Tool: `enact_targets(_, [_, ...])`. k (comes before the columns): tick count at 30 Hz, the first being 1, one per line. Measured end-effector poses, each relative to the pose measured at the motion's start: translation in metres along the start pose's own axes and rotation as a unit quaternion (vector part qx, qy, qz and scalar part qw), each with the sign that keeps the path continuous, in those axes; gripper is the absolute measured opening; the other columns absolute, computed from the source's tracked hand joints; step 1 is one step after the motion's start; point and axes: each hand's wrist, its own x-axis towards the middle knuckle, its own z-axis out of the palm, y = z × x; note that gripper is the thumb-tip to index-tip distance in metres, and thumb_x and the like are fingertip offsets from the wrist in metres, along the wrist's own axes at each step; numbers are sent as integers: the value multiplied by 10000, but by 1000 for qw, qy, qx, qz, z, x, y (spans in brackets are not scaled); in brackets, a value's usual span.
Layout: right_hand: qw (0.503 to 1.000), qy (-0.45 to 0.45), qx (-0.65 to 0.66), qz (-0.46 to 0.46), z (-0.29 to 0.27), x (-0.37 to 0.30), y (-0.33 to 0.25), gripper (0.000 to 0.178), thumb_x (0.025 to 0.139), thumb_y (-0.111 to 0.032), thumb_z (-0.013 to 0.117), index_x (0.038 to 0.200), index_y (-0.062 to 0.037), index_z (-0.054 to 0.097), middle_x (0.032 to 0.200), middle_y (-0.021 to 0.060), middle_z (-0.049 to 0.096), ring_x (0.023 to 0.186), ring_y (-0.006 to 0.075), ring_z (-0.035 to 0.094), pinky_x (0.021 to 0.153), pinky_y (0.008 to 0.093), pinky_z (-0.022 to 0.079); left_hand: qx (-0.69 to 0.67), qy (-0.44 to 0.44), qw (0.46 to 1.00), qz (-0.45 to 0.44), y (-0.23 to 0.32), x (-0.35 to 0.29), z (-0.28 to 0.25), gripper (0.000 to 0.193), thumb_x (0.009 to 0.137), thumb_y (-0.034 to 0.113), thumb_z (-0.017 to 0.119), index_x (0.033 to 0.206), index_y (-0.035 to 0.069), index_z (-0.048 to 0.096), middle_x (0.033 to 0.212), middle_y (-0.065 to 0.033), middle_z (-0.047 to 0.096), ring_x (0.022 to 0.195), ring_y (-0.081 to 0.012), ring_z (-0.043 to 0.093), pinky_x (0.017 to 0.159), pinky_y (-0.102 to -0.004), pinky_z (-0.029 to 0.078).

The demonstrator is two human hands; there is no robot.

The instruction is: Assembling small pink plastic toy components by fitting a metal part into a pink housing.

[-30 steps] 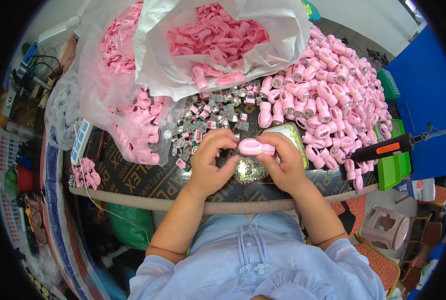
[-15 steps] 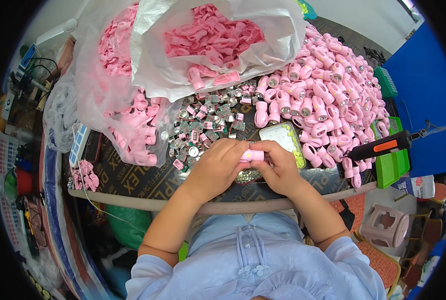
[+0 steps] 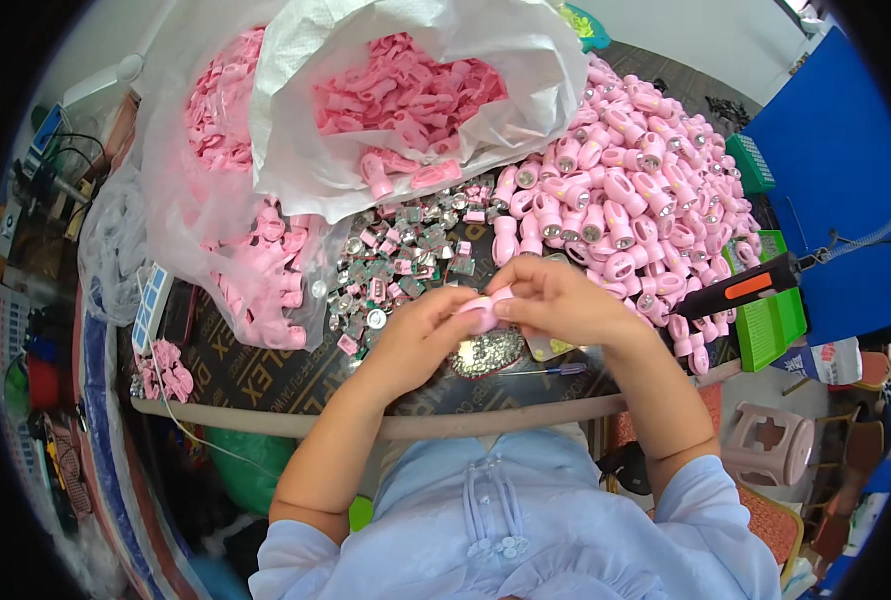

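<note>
Over the front of the table, both my hands grip one small pink flashlight body. My left hand pinches it from the left with thumb and fingers. From the other side, my right hand closes its thumb and fingertips on the far end, hiding part of it. Just below the hands lies a heap of small silvery metal pieces. A thin screwdriver with a dark blue handle rests beside it. Partly under my right hand is a shallow tray with small yellow-green pieces.
Finished-looking pink flashlights are piled high at the right. A white sack of pink shells stands behind, with a clear bag leftward. Reflector and circuit parts lie mid-table. A black-orange power screwdriver hangs beside a green basket.
My right hand has shifted up and its fingers now cover the flashlight body's far end, which is tilted. More of the metal pieces and the screwdriver show. The whole view has shifted slightly.
</note>
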Motion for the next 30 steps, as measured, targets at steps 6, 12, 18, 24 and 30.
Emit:
enact_targets(6, [798,460,-380,-88,-66,12,-43,207,873,-98,679,1061,-16,649,992,168,685,814,310,669,748,398,537,317,247,906,130,18,-7,-25,341,927,205,670,1200,6,618,1012,-146,696,836,-308,646,757,-414,519])
enact_targets(12, [543,544,-624,-137,-119,32,-25,309,803,-60,712,1104,-31,646,1287,197,577,1163,409,524,976,496,428,483,265,813,190,20,13,-31,331,755,77,770,1068,34,670,1079,-122,665,1061,-336,562,920,-442,448])
enact_targets(18, [835,219,-452,-225,-16,55,-10,232,724,-34,756,954,-37,725,1011,127,677,990,343,584,901,430,470,493,264,796,230,2,42,-25,337,709,45,789,1030,43,688,1031,-95,641,1042,-325,555,913,-438,451])
enact_targets(24, [851,142,-432,-263,3,89,23,274,679,9,745,945,-48,716,975,104,652,1024,328,555,900,412,469,469,280,795,265,-2,43,-25,318,724,40,775,1029,48,685,1021,-89,634,1035,-323,557,913,-438,445])
enact_targets(30, [954,163,-242,-69,11,58,-16,220,720,-66,744,877,-26,595,785,70,618,747,160,611,695,296,493,437,287,806,279,-3,22,-42,262,742,64,774,986,49,681,1045,-106,662,1067,-327,578,939,-441,453])
